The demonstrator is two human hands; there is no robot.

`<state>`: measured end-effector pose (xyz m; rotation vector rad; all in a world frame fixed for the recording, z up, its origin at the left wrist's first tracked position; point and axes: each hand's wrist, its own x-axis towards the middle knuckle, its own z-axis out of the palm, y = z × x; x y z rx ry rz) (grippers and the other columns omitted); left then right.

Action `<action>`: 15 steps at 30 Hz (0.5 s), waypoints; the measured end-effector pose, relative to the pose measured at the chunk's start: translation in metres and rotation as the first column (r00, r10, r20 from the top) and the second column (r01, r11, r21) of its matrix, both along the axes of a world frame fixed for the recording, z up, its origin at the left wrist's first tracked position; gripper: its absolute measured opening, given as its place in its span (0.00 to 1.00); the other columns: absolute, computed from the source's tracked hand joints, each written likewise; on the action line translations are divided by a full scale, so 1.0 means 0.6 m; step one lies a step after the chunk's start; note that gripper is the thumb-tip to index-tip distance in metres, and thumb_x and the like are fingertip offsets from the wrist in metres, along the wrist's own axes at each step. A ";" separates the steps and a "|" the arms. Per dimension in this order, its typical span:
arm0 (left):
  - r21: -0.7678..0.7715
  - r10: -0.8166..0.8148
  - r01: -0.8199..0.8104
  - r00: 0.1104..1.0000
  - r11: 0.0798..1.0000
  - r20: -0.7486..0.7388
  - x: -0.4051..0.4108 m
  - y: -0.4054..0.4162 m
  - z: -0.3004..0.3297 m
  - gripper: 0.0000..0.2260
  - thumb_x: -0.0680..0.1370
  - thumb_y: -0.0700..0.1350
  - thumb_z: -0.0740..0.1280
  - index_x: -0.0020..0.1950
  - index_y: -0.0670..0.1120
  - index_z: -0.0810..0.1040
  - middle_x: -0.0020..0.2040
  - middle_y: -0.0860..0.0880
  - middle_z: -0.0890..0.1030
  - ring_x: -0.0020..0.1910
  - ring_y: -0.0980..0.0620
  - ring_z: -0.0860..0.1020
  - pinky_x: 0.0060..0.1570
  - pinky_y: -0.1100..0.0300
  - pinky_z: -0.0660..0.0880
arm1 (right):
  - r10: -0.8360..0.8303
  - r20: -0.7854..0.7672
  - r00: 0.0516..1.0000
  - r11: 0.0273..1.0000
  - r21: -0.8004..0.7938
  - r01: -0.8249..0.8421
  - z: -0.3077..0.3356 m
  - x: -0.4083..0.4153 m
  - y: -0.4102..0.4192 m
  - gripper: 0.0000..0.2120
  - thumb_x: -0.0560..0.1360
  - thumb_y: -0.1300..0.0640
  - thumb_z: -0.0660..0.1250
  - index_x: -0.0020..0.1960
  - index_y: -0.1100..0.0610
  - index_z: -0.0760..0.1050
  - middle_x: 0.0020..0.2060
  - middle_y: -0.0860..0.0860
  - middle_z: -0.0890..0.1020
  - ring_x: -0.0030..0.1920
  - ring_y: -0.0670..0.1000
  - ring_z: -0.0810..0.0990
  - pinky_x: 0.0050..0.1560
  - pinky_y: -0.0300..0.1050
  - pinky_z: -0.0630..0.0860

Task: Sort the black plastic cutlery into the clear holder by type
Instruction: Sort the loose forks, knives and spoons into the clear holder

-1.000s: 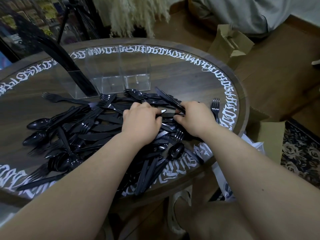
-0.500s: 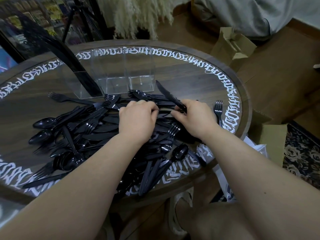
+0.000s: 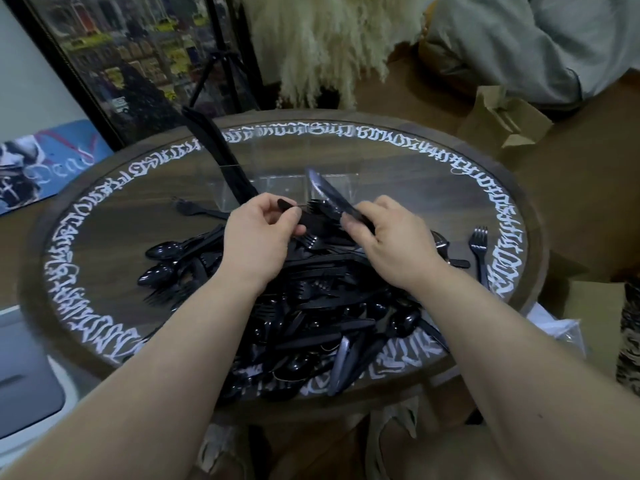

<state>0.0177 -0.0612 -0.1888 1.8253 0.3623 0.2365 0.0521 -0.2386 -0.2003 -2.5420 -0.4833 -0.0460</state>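
Note:
A heap of black plastic cutlery (image 3: pixel 311 306) covers the middle of the round table (image 3: pixel 104 244): forks, knives and spoons mixed together. My right hand (image 3: pixel 388 237) grips a black knife (image 3: pixel 325 192), its blade pointing up and away over the pile. My left hand (image 3: pixel 263 230) pinches the handle end of another black piece (image 3: pixel 287 205) between thumb and fingers. The clear holder (image 3: pixel 284 183) stands just behind both hands, with several black knives (image 3: pixel 221 161) leaning out of its left compartment.
A lone fork (image 3: pixel 479 244) lies near the table's right rim. Brown paper bags (image 3: pixel 502 123) sit on the floor to the right. Pale pampas grass (image 3: pixel 322 43) and a tripod (image 3: pixel 221 74) stand behind the table. White lettering rings the tabletop.
Both hands have lifted off the pile. The right hand raised a knife upward, and the left hand came up pinching a piece. The camera tilted to show more of the room behind.

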 end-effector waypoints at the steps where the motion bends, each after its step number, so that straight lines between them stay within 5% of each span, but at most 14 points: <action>1: -0.016 0.006 -0.006 1.000 1.000 -0.007 -0.003 0.007 0.000 0.06 0.78 0.40 0.67 0.42 0.48 0.78 0.36 0.51 0.82 0.34 0.60 0.82 0.40 0.63 0.76 | 0.033 0.000 0.999 0.999 -0.013 -0.033 0.001 -0.002 0.011 0.16 0.79 0.40 0.56 0.58 0.47 0.75 0.45 0.45 0.72 0.47 0.53 0.75 0.43 0.45 0.68; 6: -0.151 0.042 -0.046 0.999 0.988 -0.032 -0.015 0.042 0.009 0.11 0.81 0.40 0.62 0.40 0.47 0.78 0.34 0.52 0.81 0.33 0.61 0.79 0.34 0.66 0.72 | 0.149 -0.024 0.989 0.985 -0.080 -0.150 0.004 -0.011 0.055 0.21 0.77 0.36 0.52 0.59 0.45 0.75 0.46 0.47 0.81 0.50 0.53 0.78 0.49 0.50 0.75; 12: -0.305 0.002 -0.017 0.999 0.952 -0.050 -0.027 0.069 0.021 0.13 0.82 0.44 0.58 0.41 0.47 0.79 0.37 0.52 0.81 0.33 0.58 0.78 0.35 0.66 0.72 | 0.176 0.005 0.984 0.968 -0.181 -0.172 0.003 -0.019 0.086 0.17 0.79 0.38 0.54 0.60 0.43 0.74 0.45 0.47 0.82 0.48 0.55 0.78 0.43 0.47 0.72; 15: -0.199 0.018 -0.026 0.999 0.980 -0.040 -0.032 0.079 0.018 0.12 0.79 0.46 0.64 0.36 0.48 0.77 0.35 0.49 0.80 0.30 0.58 0.75 0.31 0.66 0.70 | 0.206 0.000 0.979 0.954 -0.224 -0.201 0.003 -0.024 0.099 0.18 0.78 0.38 0.54 0.62 0.43 0.73 0.48 0.47 0.82 0.51 0.55 0.78 0.44 0.47 0.71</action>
